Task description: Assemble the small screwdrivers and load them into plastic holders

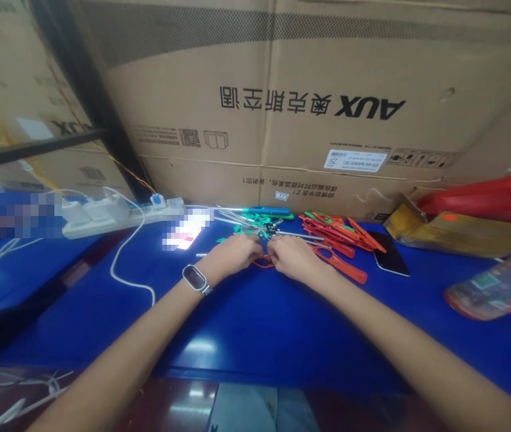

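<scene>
My left hand (239, 252), with a watch (196, 278) on its wrist, is closed, fingers pinched near the middle of the blue table. Close beside it, my right hand (291, 257) is closed too. Between and just below the fingertips shows a thin red plastic loop (263, 263); the fingers cover most of what they grip. Right behind the hands lies a jumble of thin metal rods (302, 234) and green plastic pieces (244, 229). A red plastic handle (347, 266) lies to the right of my right hand. One rod end (202, 255) pokes out left of my left hand.
A pile of red and orange plastic handles (334, 233) lies at the back right, against a dark phone (391, 255). Further right are a yellow box (451, 233) and a bottle (493, 288). A lit phone (187, 231), power strip (102, 222) and white cable (122, 279) lie left. A large carton (277, 138) stands behind.
</scene>
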A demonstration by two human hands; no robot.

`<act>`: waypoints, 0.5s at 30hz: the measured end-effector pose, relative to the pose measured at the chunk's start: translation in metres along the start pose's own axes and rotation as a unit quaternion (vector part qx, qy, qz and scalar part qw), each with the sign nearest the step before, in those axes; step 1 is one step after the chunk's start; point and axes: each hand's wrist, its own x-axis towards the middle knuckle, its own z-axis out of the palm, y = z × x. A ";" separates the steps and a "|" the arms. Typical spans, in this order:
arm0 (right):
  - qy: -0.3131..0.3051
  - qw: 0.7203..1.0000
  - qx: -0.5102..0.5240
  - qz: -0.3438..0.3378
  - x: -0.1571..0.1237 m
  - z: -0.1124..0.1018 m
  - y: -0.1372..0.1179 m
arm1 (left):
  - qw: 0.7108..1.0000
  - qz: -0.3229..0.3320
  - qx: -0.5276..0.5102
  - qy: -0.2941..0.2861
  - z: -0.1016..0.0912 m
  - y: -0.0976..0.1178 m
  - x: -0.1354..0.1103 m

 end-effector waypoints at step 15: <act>0.001 1.000 0.004 0.008 -0.001 0.000 0.000 | 0.998 -0.010 0.062 0.006 0.000 0.010 -0.009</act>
